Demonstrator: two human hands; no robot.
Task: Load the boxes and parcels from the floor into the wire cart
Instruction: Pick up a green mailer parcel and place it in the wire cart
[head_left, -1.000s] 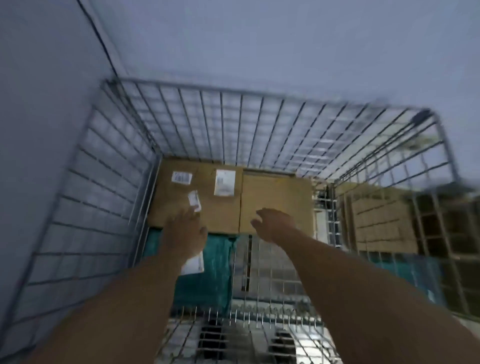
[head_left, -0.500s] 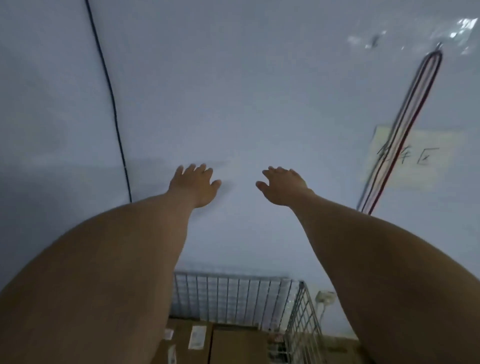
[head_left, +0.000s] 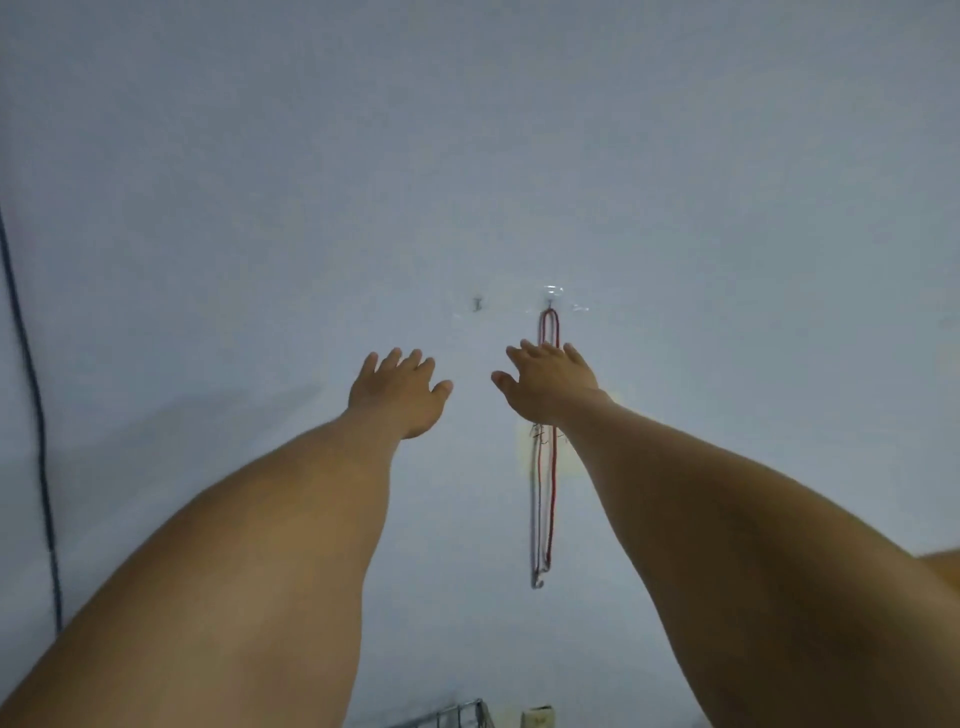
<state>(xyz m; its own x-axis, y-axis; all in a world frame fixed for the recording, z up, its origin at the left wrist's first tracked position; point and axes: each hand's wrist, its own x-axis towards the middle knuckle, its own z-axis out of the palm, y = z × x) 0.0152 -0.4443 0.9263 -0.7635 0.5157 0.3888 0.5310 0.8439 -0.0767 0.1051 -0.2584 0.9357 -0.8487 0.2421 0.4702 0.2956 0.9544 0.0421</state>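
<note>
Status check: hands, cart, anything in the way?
Left hand open, empty. Right hand open, empty. Cart corner barely visible below. Red cords hang behind right hand.

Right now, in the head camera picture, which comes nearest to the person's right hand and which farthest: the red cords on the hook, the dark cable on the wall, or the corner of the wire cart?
From the right hand:
1. Red cords, passing directly behind it.
2. Wire cart corner, bottom edge, lower left.
3. Dark cable, far left edge.

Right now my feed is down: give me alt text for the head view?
Both bare arms reach up toward a pale wall, left hand and right hand open and empty. Red cords hang from a hook behind the right hand; only a cart corner shows at the bottom edge.
</note>
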